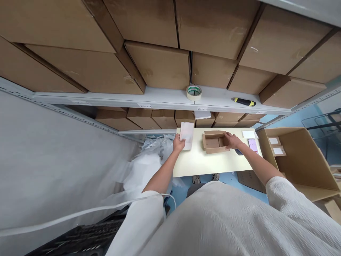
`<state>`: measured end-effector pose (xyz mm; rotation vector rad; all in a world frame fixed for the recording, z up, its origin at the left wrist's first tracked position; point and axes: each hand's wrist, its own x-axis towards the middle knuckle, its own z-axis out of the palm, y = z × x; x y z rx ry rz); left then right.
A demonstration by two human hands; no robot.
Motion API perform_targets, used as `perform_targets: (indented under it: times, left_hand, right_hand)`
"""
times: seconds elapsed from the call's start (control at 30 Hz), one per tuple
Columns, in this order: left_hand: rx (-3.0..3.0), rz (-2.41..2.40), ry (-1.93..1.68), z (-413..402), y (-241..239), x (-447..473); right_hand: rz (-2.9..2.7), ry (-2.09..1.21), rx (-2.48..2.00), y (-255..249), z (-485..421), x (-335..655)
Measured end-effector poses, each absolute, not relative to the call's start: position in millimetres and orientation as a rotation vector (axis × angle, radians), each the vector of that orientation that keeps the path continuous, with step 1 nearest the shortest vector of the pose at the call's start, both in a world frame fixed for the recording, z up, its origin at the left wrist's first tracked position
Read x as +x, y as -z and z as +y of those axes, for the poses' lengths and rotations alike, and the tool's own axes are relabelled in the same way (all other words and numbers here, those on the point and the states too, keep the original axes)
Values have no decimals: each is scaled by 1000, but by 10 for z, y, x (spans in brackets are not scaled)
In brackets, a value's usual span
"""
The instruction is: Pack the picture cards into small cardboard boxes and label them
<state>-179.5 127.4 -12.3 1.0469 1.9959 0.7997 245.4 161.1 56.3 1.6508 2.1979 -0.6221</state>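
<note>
On the pale yellow tabletop (207, 166) lies a small open cardboard box (217, 150), and its visible inside is bare brown board. My right hand (232, 140) grips the right end of this box, with the fingers over its edge. To the left of the box, my left hand (179, 143) is closed on the lower left edge of a flat, whitish-pink packet (187, 132). The packet stays apart from the box. What it contains, I cannot make out.
A phone (253, 145) and a white label stack (248, 134) lie at the table's right. A large open carton (306, 156) with small labelled boxes stands beyond. Ahead, a shelf (165, 93) bears cartons, a tape roll (194, 93) and a utility knife (243, 102). White plastic wrap (146, 167) is piled left.
</note>
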Motion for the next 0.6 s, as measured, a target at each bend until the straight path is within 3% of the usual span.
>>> perform_targets:
  times: [0.17, 0.3, 0.43, 0.6]
  left_hand:
    - [1247, 1886, -1116, 1294, -412, -1711]
    - [1558, 1828, -1163, 1281, -932, -1424]
    - [1935, 1767, -945, 1291, -1222, -897]
    - [2125, 1626, -467, 1369, -1093, -300]
  right_hand:
    - [2273, 707, 1662, -479, 1628, 2527]
    - [2333, 742, 1656, -441, 1627, 2557]
    - [2352, 796, 1684, -446, 1581, 2566]
    - [2361, 919, 1797, -470, 1456, 2619]
